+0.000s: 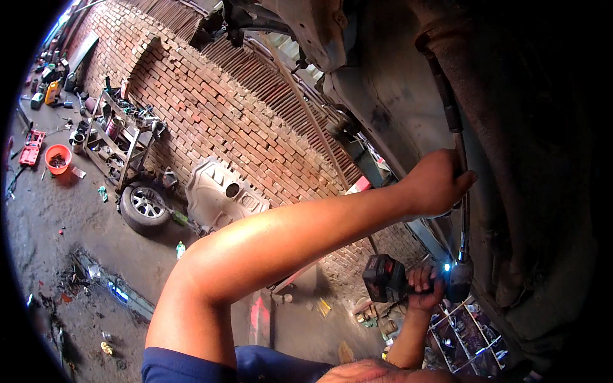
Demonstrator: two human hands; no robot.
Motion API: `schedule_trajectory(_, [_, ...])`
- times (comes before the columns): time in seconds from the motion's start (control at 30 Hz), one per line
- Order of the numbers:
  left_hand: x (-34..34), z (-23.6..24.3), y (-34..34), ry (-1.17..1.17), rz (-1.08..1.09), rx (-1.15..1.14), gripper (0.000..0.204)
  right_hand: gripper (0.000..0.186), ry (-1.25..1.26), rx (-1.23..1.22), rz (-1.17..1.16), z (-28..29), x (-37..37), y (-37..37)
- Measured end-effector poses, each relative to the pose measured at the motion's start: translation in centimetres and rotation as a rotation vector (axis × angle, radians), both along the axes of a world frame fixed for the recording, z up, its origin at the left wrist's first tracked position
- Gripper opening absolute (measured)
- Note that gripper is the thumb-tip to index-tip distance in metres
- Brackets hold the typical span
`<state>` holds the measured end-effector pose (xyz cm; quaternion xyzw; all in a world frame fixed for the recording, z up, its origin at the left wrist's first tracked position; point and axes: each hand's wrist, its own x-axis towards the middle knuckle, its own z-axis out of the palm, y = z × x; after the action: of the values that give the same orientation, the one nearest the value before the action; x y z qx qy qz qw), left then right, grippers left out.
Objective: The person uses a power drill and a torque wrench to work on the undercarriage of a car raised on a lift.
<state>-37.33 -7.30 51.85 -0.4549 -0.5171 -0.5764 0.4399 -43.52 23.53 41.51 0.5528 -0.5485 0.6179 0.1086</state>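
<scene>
Head view shows a black power tool (458, 283), lamp (447, 267) glowing.

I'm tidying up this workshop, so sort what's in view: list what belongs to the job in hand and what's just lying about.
In the job:
- power tool, in the right grip
- long metal rod, in the left grip
- vehicle underside, beside the rod

Apparently just lying about:
- orange bucket
- red case
- wheel

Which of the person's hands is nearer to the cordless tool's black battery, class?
Right. The right hand holds the cordless tool, close beside its battery; the left hand is farther away, higher up, around the metal bar.
</scene>
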Motion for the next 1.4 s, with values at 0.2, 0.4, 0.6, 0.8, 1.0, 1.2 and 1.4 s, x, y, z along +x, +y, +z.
schedule_trajectory(0.2, [0.3, -0.1, 0.5, -0.047, -0.003, 0.006, 0.047, 0.028, -0.002, 0.003, -0.106, 0.1, 0.2, 1.1])
schedule_trajectory(0.4, [-0.1, -1.3, 3.9, -0.050, -0.057, 0.010, 0.046, 0.027, -0.026, 0.006, -0.073, 0.4, 0.6, 0.4])
schedule_trajectory(0.6, [-0.2, -1.3, 4.2, -0.021, -0.086, 0.042, 0.045, 0.023, -0.007, 0.007, 0.016, 0.6, -0.4, 1.1])
schedule_trajectory(0.8, [-0.5, -1.1, 4.3, -0.021, -0.047, 0.053, 0.044, 0.024, -0.009, 0.022, 0.041, 0.8, -0.6, 0.7])
schedule_trajectory(1.0, [-0.2, -1.1, 4.0, -0.013, -0.034, 0.041, 0.046, 0.025, -0.043, 0.019, 0.011, 0.9, 0.0, 0.2])
schedule_trajectory(1.2, [0.6, -1.2, 3.3, -0.130, -0.113, -0.011, 0.047, 0.025, -0.030, 0.014, 0.076, 0.6, -0.8, 0.5])
schedule_trajectory(1.4, [0.5, -1.1, 3.3, -0.096, -0.014, -0.010, 0.048, 0.025, -0.010, -0.006, 0.042, 0.4, -1.0, 0.5])
